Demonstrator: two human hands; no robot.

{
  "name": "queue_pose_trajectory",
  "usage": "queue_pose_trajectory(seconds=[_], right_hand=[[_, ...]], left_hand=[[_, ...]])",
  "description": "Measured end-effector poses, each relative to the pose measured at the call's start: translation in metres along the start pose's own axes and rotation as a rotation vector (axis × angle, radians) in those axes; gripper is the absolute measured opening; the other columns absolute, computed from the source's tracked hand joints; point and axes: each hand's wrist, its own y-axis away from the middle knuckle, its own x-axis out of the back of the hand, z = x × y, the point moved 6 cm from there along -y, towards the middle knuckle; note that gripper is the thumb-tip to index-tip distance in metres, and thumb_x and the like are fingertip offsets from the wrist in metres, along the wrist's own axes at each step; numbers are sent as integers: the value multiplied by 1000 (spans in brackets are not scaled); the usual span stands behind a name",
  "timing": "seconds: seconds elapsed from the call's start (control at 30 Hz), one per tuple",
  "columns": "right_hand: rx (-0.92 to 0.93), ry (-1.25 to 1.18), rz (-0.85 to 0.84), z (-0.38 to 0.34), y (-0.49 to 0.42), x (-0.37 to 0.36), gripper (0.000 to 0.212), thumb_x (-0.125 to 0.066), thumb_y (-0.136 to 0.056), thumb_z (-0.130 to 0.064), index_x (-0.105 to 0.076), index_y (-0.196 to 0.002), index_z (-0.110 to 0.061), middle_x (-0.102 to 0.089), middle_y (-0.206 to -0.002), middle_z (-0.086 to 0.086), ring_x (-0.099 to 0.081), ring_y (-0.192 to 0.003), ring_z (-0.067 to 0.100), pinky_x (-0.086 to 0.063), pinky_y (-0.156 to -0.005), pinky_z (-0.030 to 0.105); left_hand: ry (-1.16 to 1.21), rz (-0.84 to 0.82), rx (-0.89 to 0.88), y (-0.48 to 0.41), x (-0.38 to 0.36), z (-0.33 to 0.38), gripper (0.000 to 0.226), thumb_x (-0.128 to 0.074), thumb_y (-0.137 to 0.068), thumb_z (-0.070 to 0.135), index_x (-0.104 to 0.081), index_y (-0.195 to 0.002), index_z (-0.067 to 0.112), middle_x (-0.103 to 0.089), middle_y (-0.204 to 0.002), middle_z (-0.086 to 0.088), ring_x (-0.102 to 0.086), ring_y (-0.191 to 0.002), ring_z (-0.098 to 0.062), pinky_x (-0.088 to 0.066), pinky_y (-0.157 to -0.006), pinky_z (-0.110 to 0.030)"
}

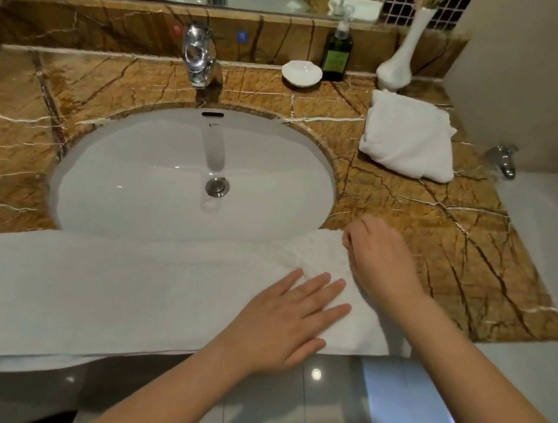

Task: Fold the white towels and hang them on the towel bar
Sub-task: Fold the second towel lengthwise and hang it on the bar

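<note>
— What are the fingers doing right now?

— On my feed, the fingers (318,285) of the left hand (283,314) are straight and slightly spread. They lie flat on the long towel (100,291) and press down near its right end. The right hand (380,254) has its fingers (348,241) curled over the far right corner of that towel, gripping the edge there. I can't see its thumb

— And where does the towel lie?

— The long towel is stretched along the near edge of the tabletop (435,229), and it covers the front rim of the sink (142,168). Its near side hangs over the edge towards me, and its left end runs out of my view. Both hands are at its right end, the left one nearer to me and the right one just beyond it

— Anything else I should know about?

— A folded towel (408,137) sits at the back right of the tabletop, well apart from both hands. A white vase (400,61) stands just behind it. To the left of the vase I see a dark pump bottle (337,55), then a white soap dish (301,73). The tap (197,57) stands behind the middle of the sink
</note>
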Motion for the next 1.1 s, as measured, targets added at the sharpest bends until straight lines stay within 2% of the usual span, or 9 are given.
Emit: queue_pose_trajectory(seconds=[0.23,0.37,0.43,0.5,0.57,0.67,0.73,0.93,1.1], right_hand=[[14,143,75,8,-29,20,18,-47,-79,3,-51,-93,-6,-52,-89,12,-50,-79,29,-35,-70,37],[61,164,-61,1,-35,-4,23,-36,-88,-5,-45,-108,-11,-51,-104,7,-49,-95,25,-35,-78,34],[31,78,-21,5,-33,-7,19,-40,-91,-7,-48,-108,-13,-53,-102,4,-49,-95,24,-36,-79,35],[-1,-69,71,15,-27,-5,10,-47,-95,-15,-53,-102,-14,-55,-97,3,-50,-91,23,-37,-78,36],[30,-144,103,22,-19,-5,13,-54,-93,-25,-58,-100,-14,-54,-95,2,-49,-89,22,-38,-79,36],[73,-159,76,26,-13,-8,12,-59,-91,-26,-59,-93,-14,-53,-93,1,-48,-88,20,-35,-78,32],[72,-106,75,27,-16,-8,12,-57,-92,-25,-57,-90,-13,-52,-90,1,-48,-85,20,-35,-76,32],[123,30,53,28,-24,-4,19,-47,-97,-31,-54,-89,-15,-59,-78,0,-55,-71,23,-39,-71,38],[105,-1,-37,37,-30,-13,30,-39,-97,-46,-53,-96,-20,-60,-90,-4,-54,-85,20,-34,-78,35]], left_hand=[[-8,-14,-131,7,-3,9,63,-39,-94,48,-18,-151,31,-15,-159,-3,-15,-146,-23,-21,-115,-50],[-16,-30,-142,7,-4,10,67,-42,-92,49,-17,-151,31,-12,-160,-4,-14,-146,-23,-21,-115,-50],[42,3,-61,5,-1,5,65,-43,-92,48,-19,-150,31,-15,-159,-4,-16,-146,-24,-21,-114,-51],[145,57,105,2,4,-6,61,-40,-94,47,-21,-150,31,-17,-159,-3,-17,-146,-25,-18,-115,-51],[216,70,273,0,8,-20,58,-33,-95,47,-21,-150,31,-17,-159,-1,-14,-146,-22,-15,-116,-49],[186,8,446,1,3,-37,58,-12,-96,54,-7,-151,36,-1,-160,5,2,-147,-16,-4,-119,-43],[133,-26,473,3,-2,-39,60,-5,-95,55,-2,-151,36,5,-159,5,7,-147,-17,1,-119,-43],[100,-14,454,1,1,-35,56,-21,-97,47,-25,-150,28,-19,-158,-3,-17,-145,-23,-20,-115,-52],[72,34,429,-11,10,-32,54,-28,-96,41,-35,-146,23,-28,-155,-5,-25,-143,-25,-22,-113,-52]])
